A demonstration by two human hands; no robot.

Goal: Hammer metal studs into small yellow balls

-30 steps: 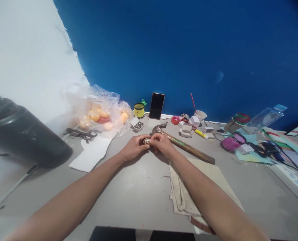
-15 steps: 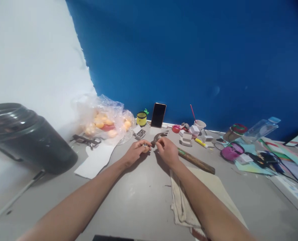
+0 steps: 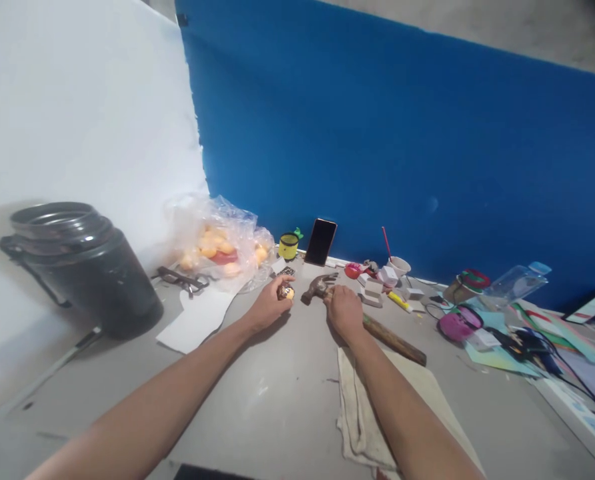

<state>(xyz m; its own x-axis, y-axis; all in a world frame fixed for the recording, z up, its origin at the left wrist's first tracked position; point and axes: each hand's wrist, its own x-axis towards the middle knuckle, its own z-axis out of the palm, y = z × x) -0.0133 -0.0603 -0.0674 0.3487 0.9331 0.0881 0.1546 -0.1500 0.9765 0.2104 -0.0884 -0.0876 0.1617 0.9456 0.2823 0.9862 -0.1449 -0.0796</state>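
Note:
In my left hand (image 3: 266, 308), closed around it by the fingertips, is a small pale-orange ball (image 3: 290, 293) with shiny metallic bits on its surface. My right hand (image 3: 345, 311) is closed on a claw hammer (image 3: 395, 341), gripping the wooden handle just behind the head. The hammer's dark metal head (image 3: 318, 288) points toward the left hand, a short gap from the ball. Just beyond my left hand is a small box of tiny metal pieces (image 3: 288, 271), partly hidden by the fingers.
A clear bag of orange balls (image 3: 220, 247), eyeglasses (image 3: 185, 281) and a large dark flask (image 3: 87, 273) stand left. A phone (image 3: 321, 241) leans at the back wall. A folded cloth (image 3: 360, 413) lies under my right forearm. Small boxes (image 3: 372, 292), a cup (image 3: 400, 267) and papers are right.
My right hand has gone from a pinch beside the hammer head to a grip on the handle. The ball stays in my left hand. The camera view has tilted up and shifted slightly.

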